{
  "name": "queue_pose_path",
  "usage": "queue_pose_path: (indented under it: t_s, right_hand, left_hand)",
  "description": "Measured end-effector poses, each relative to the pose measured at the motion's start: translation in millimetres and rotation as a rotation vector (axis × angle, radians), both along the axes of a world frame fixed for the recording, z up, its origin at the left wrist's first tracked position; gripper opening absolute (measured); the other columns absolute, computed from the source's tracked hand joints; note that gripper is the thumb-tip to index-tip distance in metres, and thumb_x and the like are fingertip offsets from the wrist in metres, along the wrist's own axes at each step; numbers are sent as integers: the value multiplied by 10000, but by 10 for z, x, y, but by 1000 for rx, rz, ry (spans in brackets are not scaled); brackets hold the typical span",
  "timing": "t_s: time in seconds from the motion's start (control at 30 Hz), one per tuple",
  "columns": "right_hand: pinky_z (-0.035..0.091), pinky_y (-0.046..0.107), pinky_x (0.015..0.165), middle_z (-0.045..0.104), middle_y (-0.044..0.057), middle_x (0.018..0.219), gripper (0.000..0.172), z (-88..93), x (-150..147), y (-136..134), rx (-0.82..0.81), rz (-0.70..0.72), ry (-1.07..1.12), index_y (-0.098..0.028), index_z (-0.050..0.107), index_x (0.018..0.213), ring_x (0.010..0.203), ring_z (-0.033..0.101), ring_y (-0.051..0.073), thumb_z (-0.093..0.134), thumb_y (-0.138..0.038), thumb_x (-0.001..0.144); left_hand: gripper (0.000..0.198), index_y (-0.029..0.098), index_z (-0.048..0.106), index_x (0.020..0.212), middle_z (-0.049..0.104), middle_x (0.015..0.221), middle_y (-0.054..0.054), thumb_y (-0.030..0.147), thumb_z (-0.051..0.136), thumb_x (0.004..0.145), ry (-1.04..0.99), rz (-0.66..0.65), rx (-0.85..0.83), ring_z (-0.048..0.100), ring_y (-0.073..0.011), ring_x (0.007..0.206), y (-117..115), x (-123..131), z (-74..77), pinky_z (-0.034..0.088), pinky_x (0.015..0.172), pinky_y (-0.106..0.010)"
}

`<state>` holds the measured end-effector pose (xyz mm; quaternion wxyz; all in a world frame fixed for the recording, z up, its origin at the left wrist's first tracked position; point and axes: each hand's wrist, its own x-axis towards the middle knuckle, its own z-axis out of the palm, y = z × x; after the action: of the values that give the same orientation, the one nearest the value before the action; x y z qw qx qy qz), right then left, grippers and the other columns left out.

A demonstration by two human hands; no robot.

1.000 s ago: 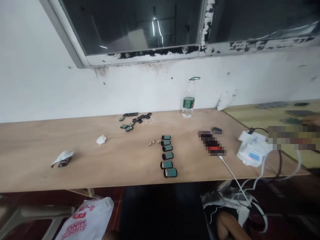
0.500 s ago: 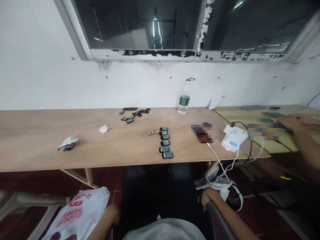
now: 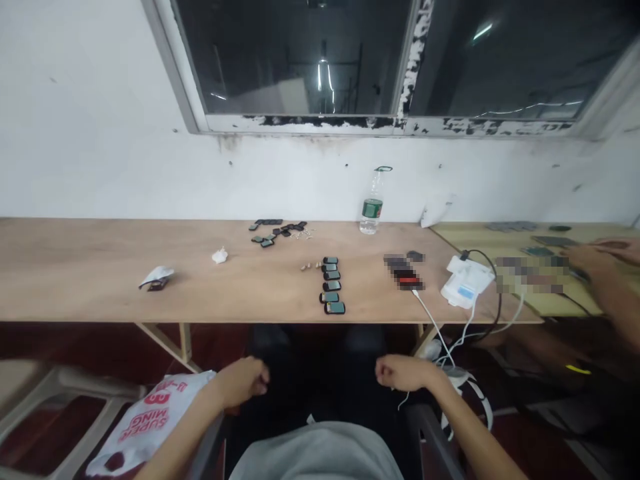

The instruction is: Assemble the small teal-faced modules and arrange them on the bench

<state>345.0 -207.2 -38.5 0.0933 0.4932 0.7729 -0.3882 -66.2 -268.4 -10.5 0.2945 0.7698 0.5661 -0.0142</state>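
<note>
My left hand (image 3: 245, 382) hovers above my lap, fingers curled in, with nothing visible in it. Level with it on the other side, my right hand (image 3: 401, 372) is also closed, fingers bent down; a thin white string-like line shows just beneath it. Both hands are below the front edge of the wooden table (image 3: 100, 293) and touch nothing on it. Nearest on the tabletop is a column of small black-rimmed pieces with grey-green faces (image 3: 335, 308). Small pale bits (image 3: 311, 266) lie beside its far end. More such dark pieces (image 3: 285, 231) are scattered farther back.
A water bottle (image 3: 371, 210) stands near the wall. A white power strip (image 3: 467, 283) with cables sits to the right, near blurred-out items. Crumpled tissue (image 3: 220, 255) and a small packet (image 3: 157, 277) lie left. A plastic bag (image 3: 150, 420) is low left. Another person's arm (image 3: 607, 280) reaches in at right.
Both my hands have risen from beside the chair's armrests and come forward and inward over my lap. The view has shifted slightly. The objects on the table stay in place.
</note>
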Motion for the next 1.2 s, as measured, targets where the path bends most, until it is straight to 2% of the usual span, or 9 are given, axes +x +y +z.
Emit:
queue_pose_path:
  t_s: [0.07,0.1,0.2,0.33,0.5,0.63,0.77,1.0,1.2]
  right_hand:
    - [550,270,683,761,82,961,223,497,-135,128,-179,98,292,-181,701,1056,818,722,188,588,-294,901]
    - [541,263,677,754,77,972,257,715,-212,211,-149,111,419,-186,683,1093,811,710,178,564,-348,932]
    - [500,266,664,714,51,846,271,1074,-446,493,204,7,583,-176,685,998,730,646,164,578,-416,932]
    - [469,271,670,682,32,828,249,921,-672,770,415,15,544,-170,688,937,721,597,166,745,-376,809]
    - [438,264,704,651,34,898,190,699,-756,844,632,84,483,-178,703,906,753,575,156,744,-346,827]
    - [438,261,690,675,42,885,228,723,-783,876,631,81,479,-174,702,902,744,587,162,708,-398,860]
    - [432,269,673,715,53,825,233,684,-874,986,661,-82,449,-174,701,863,742,620,181,621,-386,916]
    - [445,288,664,744,84,786,220,588,-991,1075,639,-252,349,-175,736,767,758,665,231,754,-392,800]
    - [482,275,673,718,60,785,204,527,-1034,1122,577,-306,510,-159,692,800,737,651,196,786,-331,746]
  left_hand:
    - [246,217,783,882,742,812,-32,380,602,916,-174,-130,93,669,-177,742,201,158,339,489,722,-259]
    - [277,204,779,902,739,815,-35,383,570,943,-235,-135,192,657,-171,725,319,257,488,479,707,-254]
    - [280,177,773,919,730,818,-45,367,571,955,-294,-98,414,632,-167,693,715,565,732,466,662,-250]
    - [245,205,776,1022,717,1021,-64,381,625,941,-375,-145,537,658,-185,830,1150,825,622,517,750,-266]
    - [266,213,765,1100,677,1146,-82,386,651,933,-421,-192,582,660,-208,968,1341,880,462,532,883,-308]
    - [254,207,786,1036,690,1093,-78,368,605,961,-379,-229,605,659,-204,957,1386,862,460,522,883,-299]
    - [251,216,791,1038,702,1090,-73,340,584,972,-361,-226,631,659,-196,931,1417,888,431,524,832,-283]
    - [244,209,791,1047,736,1008,-67,348,617,947,-337,-167,647,658,-176,786,1465,934,297,516,760,-274]
    - [226,182,780,964,742,925,-54,371,715,858,-414,-77,708,653,-151,689,1507,876,199,524,648,-244]
